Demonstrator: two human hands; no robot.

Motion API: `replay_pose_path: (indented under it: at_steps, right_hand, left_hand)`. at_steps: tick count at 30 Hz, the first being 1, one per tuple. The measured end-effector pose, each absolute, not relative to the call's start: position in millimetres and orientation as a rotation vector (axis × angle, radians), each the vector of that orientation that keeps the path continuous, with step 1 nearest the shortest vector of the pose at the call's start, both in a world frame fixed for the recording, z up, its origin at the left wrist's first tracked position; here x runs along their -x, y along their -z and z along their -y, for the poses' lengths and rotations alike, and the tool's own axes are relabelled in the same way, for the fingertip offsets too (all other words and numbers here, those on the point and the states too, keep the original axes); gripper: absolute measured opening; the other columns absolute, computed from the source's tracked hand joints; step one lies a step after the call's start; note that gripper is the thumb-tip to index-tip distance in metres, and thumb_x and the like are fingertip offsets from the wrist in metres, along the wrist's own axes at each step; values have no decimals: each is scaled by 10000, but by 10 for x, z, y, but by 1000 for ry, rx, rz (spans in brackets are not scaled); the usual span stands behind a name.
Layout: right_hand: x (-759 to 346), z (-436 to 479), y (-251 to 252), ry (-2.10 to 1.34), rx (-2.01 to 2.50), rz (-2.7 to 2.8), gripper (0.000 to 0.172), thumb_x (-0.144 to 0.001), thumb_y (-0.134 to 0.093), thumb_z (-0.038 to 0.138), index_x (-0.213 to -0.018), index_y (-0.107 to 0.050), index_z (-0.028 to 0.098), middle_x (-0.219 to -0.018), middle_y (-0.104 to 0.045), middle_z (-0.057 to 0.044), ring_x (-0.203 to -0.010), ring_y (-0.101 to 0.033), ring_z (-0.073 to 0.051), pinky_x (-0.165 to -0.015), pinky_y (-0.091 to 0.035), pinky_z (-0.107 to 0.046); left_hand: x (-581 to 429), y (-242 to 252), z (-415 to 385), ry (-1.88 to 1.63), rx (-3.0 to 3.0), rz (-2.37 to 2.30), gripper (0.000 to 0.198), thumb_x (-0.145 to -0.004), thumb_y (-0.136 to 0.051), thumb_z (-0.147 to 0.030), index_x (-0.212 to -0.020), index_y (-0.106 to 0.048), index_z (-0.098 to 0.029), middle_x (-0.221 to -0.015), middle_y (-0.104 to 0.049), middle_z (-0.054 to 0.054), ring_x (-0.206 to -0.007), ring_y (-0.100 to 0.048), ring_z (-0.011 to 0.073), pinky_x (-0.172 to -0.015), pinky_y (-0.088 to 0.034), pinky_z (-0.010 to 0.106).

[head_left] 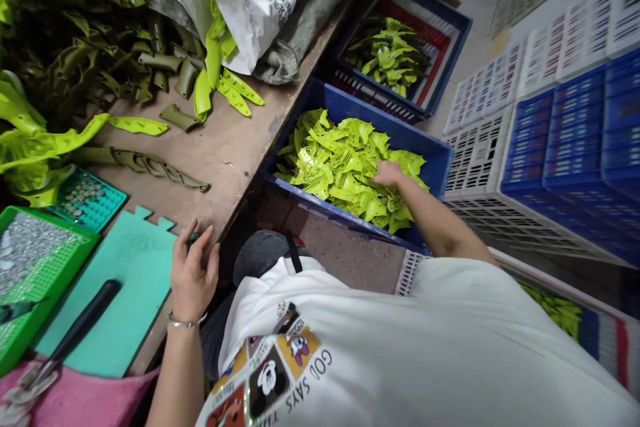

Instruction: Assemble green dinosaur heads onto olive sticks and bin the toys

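Note:
My right hand (387, 174) reaches into a blue crate (320, 202) and touches the pile of lime-green plastic parts (345, 160). Its fingers are largely hidden, so whether it grips a part cannot be made out. My left hand (195, 270), with a bracelet at the wrist, hovers by the table edge beside a turquoise foam mat (117, 287). Its fingers are apart and hold nothing. A black-handled tool (87, 320) lies across the mat.
Olive parts (100, 33) heap on the brown table (225, 153) near a white sack (245, 0). A green tray (45, 267) and a teal tray (90, 199) hold small pieces. Another crate (443, 60) and stacked baskets (530, 167) stand right.

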State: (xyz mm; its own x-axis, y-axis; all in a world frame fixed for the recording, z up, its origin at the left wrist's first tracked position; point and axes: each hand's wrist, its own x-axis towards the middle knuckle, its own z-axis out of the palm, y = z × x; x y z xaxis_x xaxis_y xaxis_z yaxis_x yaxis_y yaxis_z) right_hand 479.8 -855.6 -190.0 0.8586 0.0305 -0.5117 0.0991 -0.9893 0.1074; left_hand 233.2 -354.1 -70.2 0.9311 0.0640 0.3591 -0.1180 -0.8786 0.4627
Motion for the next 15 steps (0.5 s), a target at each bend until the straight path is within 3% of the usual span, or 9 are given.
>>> replay_pose_path:
  at_steps: [7, 12, 15]
  right_hand:
    - [-4584, 8368, 1874, 789, -2845, -161, 480, -828, -613, 467, -1173, -655, 135, -1143, -723, -204, -1157, -639, -355, -1055, -423, -504]
    - [-4496, 8320, 1817, 737, -2844, -162, 392, -818, -610, 425, -1086, -669, 144, -1209, -698, -203, -1188, -614, -346, -1055, -419, -487]
    - [-4471, 8331, 1713, 680, -2865, -120, 437, -788, -614, 417, -1124, -640, 139, -1183, -705, -202, -1148, -629, -352, -1032, -440, -495]
  left_hand:
    - [-2239, 756, 3503, -505, -2603, 4, 347, -937, -623, -203, -1284, -628, -186, -1391, -574, 189, -1270, -606, 288, -1055, -525, 461]
    - [-2211, 770, 3490, -516, -2566, 5, 343, -939, -617, -210, -1280, -637, -191, -1392, -572, 186, -1257, -610, 282, -1054, -521, 457]
    - [-2221, 787, 3464, -520, -2531, 1, 348, -940, -612, -215, -1286, -637, -195, -1390, -575, 180, -1234, -621, 272, -1055, -517, 450]
